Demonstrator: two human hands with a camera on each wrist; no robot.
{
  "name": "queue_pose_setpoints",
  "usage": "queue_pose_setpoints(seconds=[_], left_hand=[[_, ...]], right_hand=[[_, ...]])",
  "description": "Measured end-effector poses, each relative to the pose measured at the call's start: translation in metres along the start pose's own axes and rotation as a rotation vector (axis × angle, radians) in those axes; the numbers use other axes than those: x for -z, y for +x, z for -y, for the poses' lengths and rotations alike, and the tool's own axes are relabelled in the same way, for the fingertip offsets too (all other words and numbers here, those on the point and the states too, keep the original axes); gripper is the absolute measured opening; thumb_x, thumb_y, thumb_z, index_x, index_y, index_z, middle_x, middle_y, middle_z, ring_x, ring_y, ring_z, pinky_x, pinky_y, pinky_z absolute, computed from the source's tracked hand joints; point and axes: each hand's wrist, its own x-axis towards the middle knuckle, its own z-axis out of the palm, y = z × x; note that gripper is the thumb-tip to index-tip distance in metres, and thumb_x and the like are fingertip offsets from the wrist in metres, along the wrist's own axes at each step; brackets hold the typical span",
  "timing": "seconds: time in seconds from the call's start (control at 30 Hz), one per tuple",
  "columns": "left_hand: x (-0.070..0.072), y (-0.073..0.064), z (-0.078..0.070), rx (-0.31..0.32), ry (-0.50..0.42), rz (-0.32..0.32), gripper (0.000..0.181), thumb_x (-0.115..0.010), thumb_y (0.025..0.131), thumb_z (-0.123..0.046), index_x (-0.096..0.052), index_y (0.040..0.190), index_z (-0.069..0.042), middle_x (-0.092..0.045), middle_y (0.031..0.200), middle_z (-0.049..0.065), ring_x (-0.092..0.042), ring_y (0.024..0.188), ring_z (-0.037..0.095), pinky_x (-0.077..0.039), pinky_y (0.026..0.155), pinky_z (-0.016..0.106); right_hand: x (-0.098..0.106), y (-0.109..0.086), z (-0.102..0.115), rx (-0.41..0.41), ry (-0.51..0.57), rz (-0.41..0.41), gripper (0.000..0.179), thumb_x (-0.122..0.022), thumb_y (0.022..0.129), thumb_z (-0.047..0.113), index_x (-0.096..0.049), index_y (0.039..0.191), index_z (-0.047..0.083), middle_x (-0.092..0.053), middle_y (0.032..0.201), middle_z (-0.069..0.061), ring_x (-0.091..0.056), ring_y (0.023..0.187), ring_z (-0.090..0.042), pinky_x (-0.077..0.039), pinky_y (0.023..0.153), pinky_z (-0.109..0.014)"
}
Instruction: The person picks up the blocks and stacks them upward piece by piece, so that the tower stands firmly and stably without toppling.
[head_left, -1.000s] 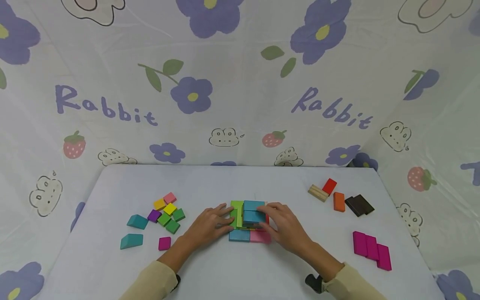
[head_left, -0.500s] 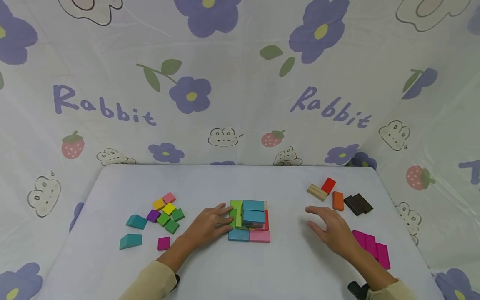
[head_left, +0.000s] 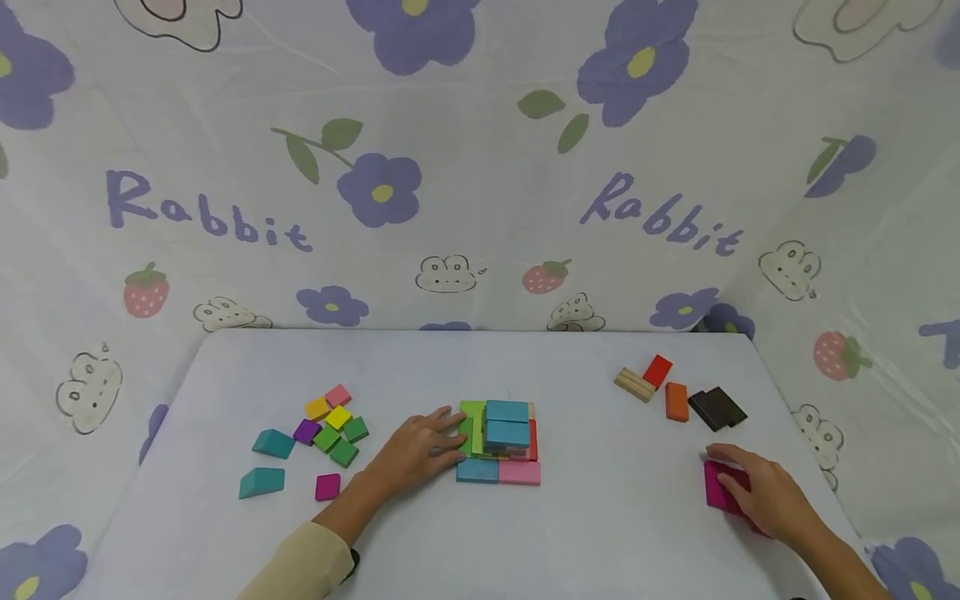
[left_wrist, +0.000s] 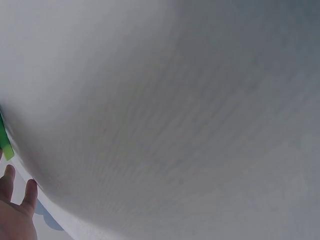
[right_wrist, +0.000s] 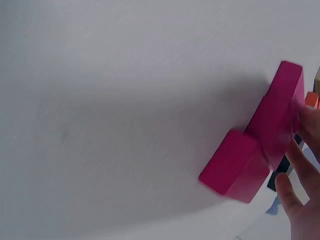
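A low stack of blocks stands mid-table in the head view: light green blocks (head_left: 472, 410) at its left, two blue blocks (head_left: 507, 433) on top, a red block (head_left: 533, 442) at the right, a blue and a pink block (head_left: 519, 473) in front. My left hand (head_left: 420, 450) rests beside it, extended fingertips at the green side; the left wrist view catches only a few fingers and a green edge (left_wrist: 6, 145). My right hand (head_left: 772, 496) is over three magenta blocks (right_wrist: 255, 145) at the right, fingers spread, fingertips at the block farthest left, partly hiding the others.
Left of the stack lie several small coloured cubes (head_left: 327, 438), two teal wedge-like blocks (head_left: 262, 482) and a magenta cube (head_left: 327, 487). Back right are a wooden piece (head_left: 634, 384), a red block (head_left: 657, 372), an orange block (head_left: 677, 402) and dark blocks (head_left: 708, 410).
My right hand has left the blue blocks on top of the stack and moved right and toward me, to the magenta blocks. My left hand has stayed at the green side.
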Motion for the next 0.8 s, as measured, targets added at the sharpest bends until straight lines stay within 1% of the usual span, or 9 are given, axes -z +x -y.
queue_pose_setpoints(seconds=[0.1,0.23,0.37,0.5,0.7,0.8], left_hand=[[0.000,0.000,0.001,-0.001,0.005,0.000,0.038,-0.073,0.092,-0.030,-0.069,0.125,-0.011,-0.056,0.144,0.006,-0.041,0.141,0.032,-0.042,0.107,0.052],[0.000,0.001,0.001,-0.009,-0.003,-0.003,0.038,-0.073,0.092,-0.030,-0.069,0.125,-0.011,-0.056,0.143,0.006,-0.041,0.141,0.033,-0.043,0.106,0.052],[0.000,0.001,0.000,-0.010,0.000,-0.003,0.038,-0.073,0.092,-0.028,-0.069,0.125,-0.010,-0.056,0.143,0.007,-0.041,0.141,0.034,-0.043,0.106,0.053],[-0.001,0.000,-0.001,-0.005,0.008,0.007,0.037,-0.073,0.092,-0.028,-0.069,0.125,-0.010,-0.055,0.144,0.007,-0.040,0.141,0.034,-0.042,0.106,0.054],[0.000,0.001,-0.001,-0.001,0.001,0.014,0.038,-0.072,0.093,-0.030,-0.068,0.126,-0.011,-0.055,0.145,0.006,-0.040,0.142,0.033,-0.042,0.107,0.054],[0.000,0.001,0.000,0.002,0.011,0.009,0.038,-0.072,0.093,-0.031,-0.068,0.125,-0.011,-0.055,0.144,0.006,-0.040,0.142,0.032,-0.042,0.106,0.053]], right_hand=[[0.002,-0.004,-0.006,0.003,0.015,0.027,0.047,-0.071,0.090,0.007,-0.056,0.135,0.002,-0.061,0.128,-0.026,-0.056,0.114,-0.049,-0.048,0.091,-0.065],[0.002,-0.005,-0.010,0.013,0.041,0.037,0.048,-0.072,0.089,0.007,-0.056,0.134,0.001,-0.061,0.128,-0.026,-0.056,0.114,-0.048,-0.049,0.090,-0.064],[0.000,-0.004,-0.011,0.019,0.051,0.019,0.049,-0.074,0.088,0.008,-0.057,0.134,0.000,-0.060,0.128,-0.027,-0.055,0.114,-0.049,-0.049,0.090,-0.064],[-0.001,-0.001,-0.011,0.023,0.065,0.003,0.048,-0.074,0.087,0.008,-0.058,0.132,0.000,-0.061,0.125,-0.027,-0.057,0.112,-0.048,-0.052,0.087,-0.062],[-0.001,0.001,-0.013,-0.019,0.041,-0.019,0.044,-0.075,0.088,0.015,-0.062,0.127,-0.002,-0.063,0.119,-0.027,-0.060,0.106,-0.046,-0.053,0.085,-0.061],[-0.003,0.004,-0.013,-0.031,0.032,-0.044,0.043,-0.075,0.089,0.019,-0.063,0.124,-0.002,-0.064,0.115,-0.027,-0.060,0.103,-0.045,-0.053,0.084,-0.061]])
